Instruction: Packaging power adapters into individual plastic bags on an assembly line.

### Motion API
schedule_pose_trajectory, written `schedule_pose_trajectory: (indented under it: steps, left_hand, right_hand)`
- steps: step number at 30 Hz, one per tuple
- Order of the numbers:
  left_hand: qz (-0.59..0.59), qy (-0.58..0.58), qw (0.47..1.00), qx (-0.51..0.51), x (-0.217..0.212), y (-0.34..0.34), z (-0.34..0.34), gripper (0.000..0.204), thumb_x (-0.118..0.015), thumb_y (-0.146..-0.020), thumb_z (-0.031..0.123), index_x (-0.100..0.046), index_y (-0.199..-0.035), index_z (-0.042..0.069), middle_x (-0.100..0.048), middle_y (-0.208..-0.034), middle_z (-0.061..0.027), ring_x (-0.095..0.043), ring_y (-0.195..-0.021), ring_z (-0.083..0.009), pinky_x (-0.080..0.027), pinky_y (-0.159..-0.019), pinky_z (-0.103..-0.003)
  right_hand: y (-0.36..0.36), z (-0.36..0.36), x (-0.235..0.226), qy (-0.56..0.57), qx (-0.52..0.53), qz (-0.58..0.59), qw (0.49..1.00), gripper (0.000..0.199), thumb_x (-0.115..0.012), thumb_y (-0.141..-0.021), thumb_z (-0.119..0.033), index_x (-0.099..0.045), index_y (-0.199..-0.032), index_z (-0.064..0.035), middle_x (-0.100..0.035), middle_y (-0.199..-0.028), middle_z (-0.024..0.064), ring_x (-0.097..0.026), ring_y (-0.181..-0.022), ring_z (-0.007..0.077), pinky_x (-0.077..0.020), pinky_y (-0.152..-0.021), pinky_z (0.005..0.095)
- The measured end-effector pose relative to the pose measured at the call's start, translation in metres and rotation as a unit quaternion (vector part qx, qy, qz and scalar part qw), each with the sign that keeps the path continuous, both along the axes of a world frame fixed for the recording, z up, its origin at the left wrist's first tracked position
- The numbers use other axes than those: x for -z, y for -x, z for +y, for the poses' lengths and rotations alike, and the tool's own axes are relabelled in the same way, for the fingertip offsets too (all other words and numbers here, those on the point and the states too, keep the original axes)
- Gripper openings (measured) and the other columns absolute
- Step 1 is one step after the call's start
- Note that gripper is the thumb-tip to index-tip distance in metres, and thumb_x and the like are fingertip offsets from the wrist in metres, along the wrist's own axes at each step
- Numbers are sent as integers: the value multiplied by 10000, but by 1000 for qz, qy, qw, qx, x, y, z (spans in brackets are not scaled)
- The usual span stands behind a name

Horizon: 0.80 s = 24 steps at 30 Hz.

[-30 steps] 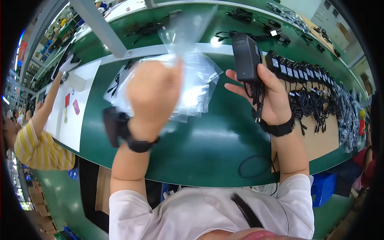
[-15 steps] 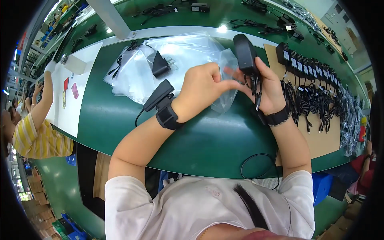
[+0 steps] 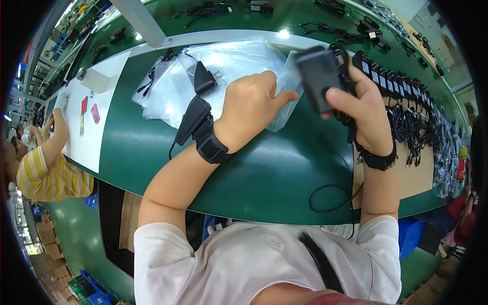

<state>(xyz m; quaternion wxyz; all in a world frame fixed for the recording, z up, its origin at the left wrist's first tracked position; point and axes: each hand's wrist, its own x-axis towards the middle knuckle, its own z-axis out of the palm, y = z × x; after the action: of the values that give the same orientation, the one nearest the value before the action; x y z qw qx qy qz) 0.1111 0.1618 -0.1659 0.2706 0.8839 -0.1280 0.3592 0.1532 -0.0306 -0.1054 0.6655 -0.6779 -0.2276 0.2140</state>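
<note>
My right hand [image 3: 363, 109] is closed round a black power adapter [image 3: 314, 76] and its bundled cable, holding them above the green table. The adapter is slightly blurred. To its left, my left hand [image 3: 251, 104] has its fingers curled and its thumb pointing right, closed on a clear plastic bag [image 3: 288, 109]. The fingertips are partly hidden behind the knuckles. Beneath and beyond this hand lies a spread of clear plastic bags [image 3: 234, 58]. On those bags rests another black adapter [image 3: 204, 79] with its plug prongs showing.
Rows of black adapters with bundled cables [image 3: 401, 91] lie on brown cardboard [image 3: 414, 180] at the right, beside wrapped items [image 3: 445, 157]. A metal post [image 3: 140, 23] rises at the far left. A person in a striped shirt [image 3: 53, 175] works at the left.
My right hand has moved right and turned, bringing the adapter's broad face into view. The bag has shifted with my left hand, which has barely moved.
</note>
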Motion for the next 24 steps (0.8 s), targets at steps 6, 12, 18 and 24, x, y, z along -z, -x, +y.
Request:
schedule_pose_trajectory:
  steps: [6,12,18,24]
  left_hand:
    - [-53,11,998,23,-4,-1,0,480,-819,-555,244,-378,-524,58,-397,-473,-79,-398,-419,-229,-334,-397,-297]
    - [-92,-21,990,102,-10,-4,5,389,-807,-575,241,-469,-561,50,-441,-502,-52,-436,-449,-205,-359,-426,-265]
    - [-8,149,987,61,-18,2,-1,202,-717,-712,188,-593,-713,28,-545,-568,-79,-510,-486,-241,-412,-459,-297]
    - [-126,23,986,107,-25,0,-10,172,-713,-721,154,-599,-738,27,-547,-615,-73,-514,-517,-197,-404,-466,-277]
  right_hand:
    - [-2,4,20,151,76,-250,953,458,-689,-731,-155,-512,-1104,44,-604,-906,81,-559,-739,93,-467,-663,230]
    - [3,0,11,253,59,-336,905,497,-683,-692,-201,-509,-1082,54,-616,-856,208,-615,-752,316,-480,-668,324]
    - [10,9,8,221,1,-310,925,551,-712,-681,-189,-486,-1134,28,-613,-890,175,-616,-787,255,-476,-698,297]
    - [22,19,28,193,-5,-364,911,446,-678,-701,-131,-509,-1099,-23,-595,-912,174,-584,-782,330,-472,-665,331]
